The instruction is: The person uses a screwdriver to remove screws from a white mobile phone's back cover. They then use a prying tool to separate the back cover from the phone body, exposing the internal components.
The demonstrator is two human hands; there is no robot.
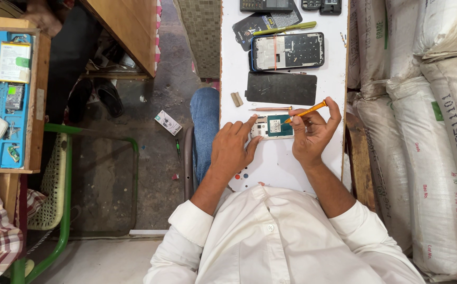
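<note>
Right hand (pixel 310 134) closed in a pen-like grip on a thin orange screwdriver (pixel 306 111), tip angled down onto the small circuit board (pixel 272 127). Left hand (pixel 233 148) pressed flat beside it, index finger stretched along the board's top-left edge, thumb at the lower edge, pinning it rather than lifting it; not closed around anything. Board lying flat on the white table (pixel 281 165), just in front of the body, between both hands.

Probably light, stiff and fragile, with a teal face and a metal shield in the middle; best taken by the bare edges, never by the components. Likely to skid on the smooth surface if left unpinned.

Just beyond the board: a slim copper-coloured tool (pixel 270 108) and two small tan pieces (pixel 237 99). Further out, a black flat panel (pixel 281 88), then an opened phone frame (pixel 287 51) and a green-yellow pen (pixel 284 29). Nothing lying between hands and board. White sacks (pixel 423 105) crowding the right edge, close to the right elbow. To the left, well apart, a blue tray of phone parts (pixel 2 100) and a green chair (pixel 62 179).
</note>
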